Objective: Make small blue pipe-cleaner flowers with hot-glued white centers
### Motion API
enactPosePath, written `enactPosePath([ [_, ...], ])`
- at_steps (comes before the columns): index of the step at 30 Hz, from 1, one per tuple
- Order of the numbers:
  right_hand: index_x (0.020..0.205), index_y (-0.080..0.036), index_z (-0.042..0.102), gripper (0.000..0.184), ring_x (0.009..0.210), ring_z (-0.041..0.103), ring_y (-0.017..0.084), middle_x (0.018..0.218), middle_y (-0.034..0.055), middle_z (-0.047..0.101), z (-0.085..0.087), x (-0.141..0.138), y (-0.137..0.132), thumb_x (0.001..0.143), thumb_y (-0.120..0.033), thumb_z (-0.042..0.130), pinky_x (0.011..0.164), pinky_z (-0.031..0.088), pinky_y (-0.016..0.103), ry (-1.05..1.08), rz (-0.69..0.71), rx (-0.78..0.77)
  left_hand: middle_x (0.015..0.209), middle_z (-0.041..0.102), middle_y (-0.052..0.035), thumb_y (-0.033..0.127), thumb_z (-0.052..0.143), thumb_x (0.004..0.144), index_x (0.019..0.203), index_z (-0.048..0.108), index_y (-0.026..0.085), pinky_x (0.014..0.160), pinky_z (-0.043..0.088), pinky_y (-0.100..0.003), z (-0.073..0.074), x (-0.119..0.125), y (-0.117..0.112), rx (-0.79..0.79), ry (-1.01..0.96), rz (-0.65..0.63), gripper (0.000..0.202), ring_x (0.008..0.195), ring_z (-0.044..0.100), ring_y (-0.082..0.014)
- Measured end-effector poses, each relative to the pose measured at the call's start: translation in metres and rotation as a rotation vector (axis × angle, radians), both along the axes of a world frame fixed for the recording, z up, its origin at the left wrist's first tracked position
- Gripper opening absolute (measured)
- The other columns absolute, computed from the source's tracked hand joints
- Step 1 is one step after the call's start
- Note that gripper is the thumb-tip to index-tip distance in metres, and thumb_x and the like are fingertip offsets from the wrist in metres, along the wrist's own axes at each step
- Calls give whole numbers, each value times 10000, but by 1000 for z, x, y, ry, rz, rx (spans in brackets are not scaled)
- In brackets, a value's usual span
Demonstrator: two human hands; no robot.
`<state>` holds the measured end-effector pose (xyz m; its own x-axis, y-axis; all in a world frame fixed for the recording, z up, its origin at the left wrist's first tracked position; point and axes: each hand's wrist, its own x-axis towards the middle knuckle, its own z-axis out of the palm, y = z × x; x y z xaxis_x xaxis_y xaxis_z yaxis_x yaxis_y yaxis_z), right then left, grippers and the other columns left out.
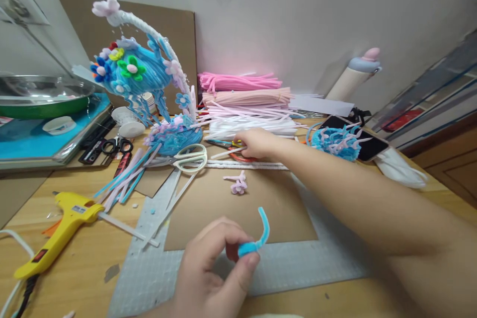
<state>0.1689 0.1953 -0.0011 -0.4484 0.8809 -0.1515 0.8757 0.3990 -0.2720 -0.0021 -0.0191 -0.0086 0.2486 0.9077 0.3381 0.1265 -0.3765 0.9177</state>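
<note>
A short piece of blue pipe cleaner, coiled at one end with a curved tail standing up, is pinched between the thumb and fingers of my left hand. My right hand reaches to the back, fingers closed over hand tools in front of the white pipe cleaners. Yellow and red handle parts show around its fingertips; what it grips is partly hidden. Between the hands, a small lilac pipe-cleaner flower lies on a cardboard sheet.
Cream-handled scissors lie left of the cardboard, near a yellow glue gun. Behind stands a blue pipe-cleaner sculpture with flowers. A blue coiled piece rests by a phone on the right. A grey cutting mat lies underneath.
</note>
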Motion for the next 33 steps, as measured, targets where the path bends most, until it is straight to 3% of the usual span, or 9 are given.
enactPosePath([
  [6,754,-159,633,101,558,544,123,638,-4,623,21,33,14,701,-245,627,541,407,215,266,15,-188,673,544,14,160,546,826,800,575,209,590,425,-228,0,1,1,-27,20,-15,63,636,517,-122],
  [9,738,-160,571,119,543,528,104,641,-5,599,23,47,11,754,-276,596,549,431,212,418,-12,-186,663,540,7,164,542,826,774,572,194,582,426,-235,2,1,0,-49,44,-38,67,624,514,-125],
  [14,880,-177,533,124,562,543,107,773,27,627,8,56,15,783,-240,576,584,457,240,546,-167,-34,664,539,1,169,538,827,768,564,185,586,424,-243,1,3,-1,-58,89,-48,66,631,515,-130],
  [17,938,-169,563,181,647,578,162,809,53,643,5,60,23,769,-230,586,655,462,290,476,-282,88,675,537,1,181,530,843,766,558,190,594,419,-245,-3,3,1,-77,105,-42,82,641,511,-129],
  [20,1029,-125,578,279,968,560,274,1030,141,630,12,55,15,771,-231,576,852,406,369,351,-348,229,679,541,1,196,531,846,772,559,194,610,425,-253,-5,2,2,-79,122,-54,79,649,517,-132],
  [22,1108,-117,556,316,1115,484,290,1176,170,570,19,44,-2,842,-273,485,916,356,377,283,-337,293,681,550,-3,192,531,841,776,562,191,620,432,-257,-3,2,2,-70,129,-60,73,650,525,-134],
  [25,878,-172,649,293,899,590,244,917,103,670,21,21,-38,863,-384,448,783,410,318,161,-232,210,666,550,-6,180,532,830,761,556,187,589,434,-245,1,2,1,-49,127,-58,73,627,526,-131],
  [28,701,-178,662,243,675,611,233,694,83,676,13,4,-66,715,-419,632,617,409,295,23,-175,67,668,571,-14,161,540,816,796,563,188,572,438,-230,2,2,1,11,123,-103,40,614,537,-129],
  [33,756,-183,680,225,698,629,236,766,98,700,0,2,-72,719,-400,632,565,389,274,-40,-140,-47,690,663,-37,241,565,810,843,596,210,594,449,-245,-11,6,0,210,170,-481,55,632,600,-152],
])
